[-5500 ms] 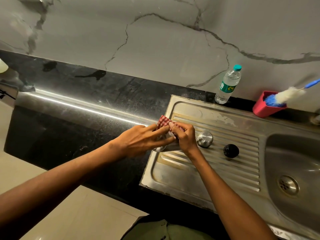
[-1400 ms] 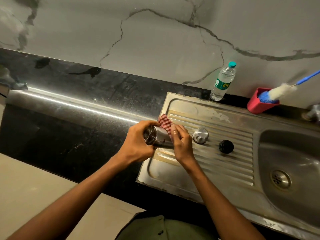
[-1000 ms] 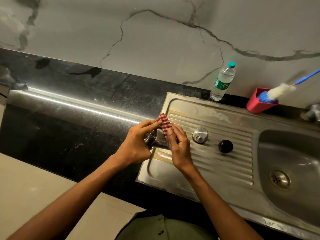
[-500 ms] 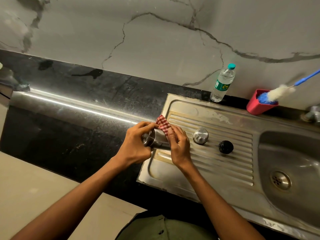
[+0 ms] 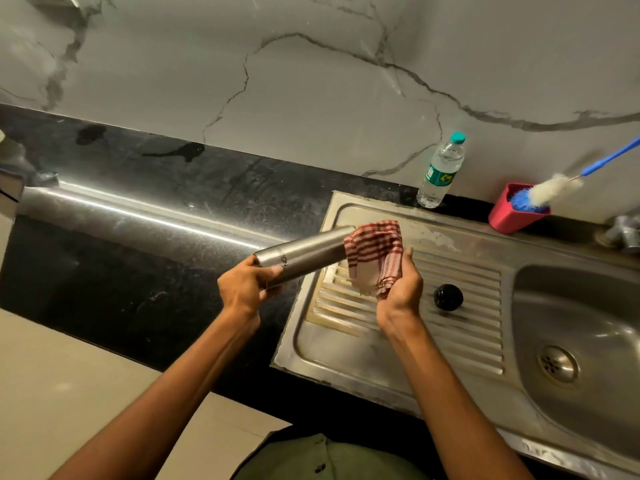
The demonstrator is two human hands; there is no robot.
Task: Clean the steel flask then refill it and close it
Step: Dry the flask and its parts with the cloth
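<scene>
My left hand (image 5: 247, 289) grips the near end of the steel flask (image 5: 304, 256), which lies almost level above the left edge of the draining board. Its far end is covered by a red-and-white checked cloth (image 5: 375, 258) that my right hand (image 5: 401, 289) holds from below. A black round cap (image 5: 448, 297) rests on the ribbed draining board to the right of my right hand. The steel lid seen earlier is hidden behind the cloth and hand.
A clear water bottle (image 5: 440, 171) with a teal cap stands against the marble wall behind the steel sink unit (image 5: 346, 351). A red cup (image 5: 512, 214) holds a blue-handled bottle brush (image 5: 554, 187). The basin with its drain (image 5: 557, 364) is at right, a tap (image 5: 621, 232) behind it.
The flask has been drawn out leftward, so much more of its body shows. The cloth has shifted to its far end, and my right hand now cups it from underneath.
</scene>
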